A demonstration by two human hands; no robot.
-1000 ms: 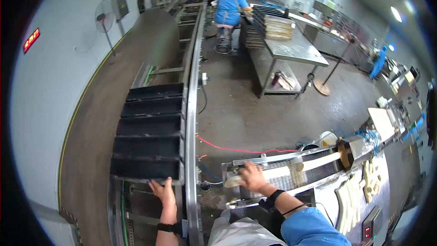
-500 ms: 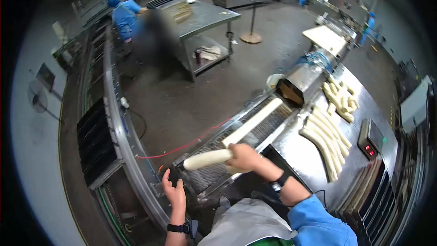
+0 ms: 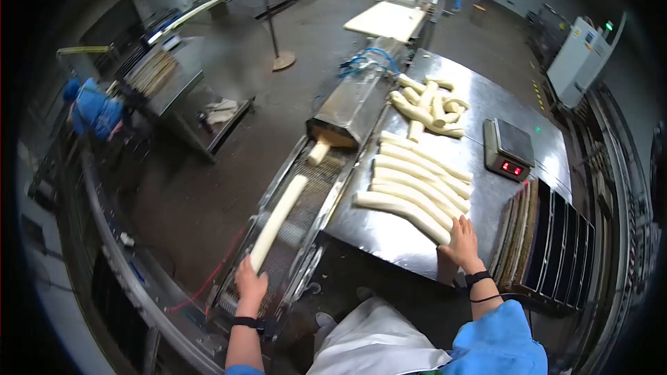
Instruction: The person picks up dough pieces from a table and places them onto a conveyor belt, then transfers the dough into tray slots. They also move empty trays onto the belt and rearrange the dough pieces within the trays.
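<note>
My left hand (image 3: 250, 286) is at the near end of a long pale dough log (image 3: 280, 219) on the mesh conveyor (image 3: 295, 236), fingers and thumb around that end. Over on the steel table (image 3: 354, 232), my right hand (image 3: 462, 246) is open, fingers spread, at the right end of the nearest log in a row of dough logs (image 3: 420, 184). Behind the row lies a loose pile of dough logs (image 3: 431, 107). Another dough piece (image 3: 319, 153) shows at the mouth of the metal machine housing (image 3: 354, 107).
A digital scale (image 3: 509, 149) with a red display stands on the table, right of the logs. Stacked dark trays (image 3: 556, 250) are at the table's near right. A curved metal rail (image 3: 128, 271) runs along my left. A person in blue (image 3: 97, 110) works at the far left.
The view has turned right. My right hand, which held a dough log over the conveyor, is now open at the row on the table. My left hand, empty before, is now on a conveyor log.
</note>
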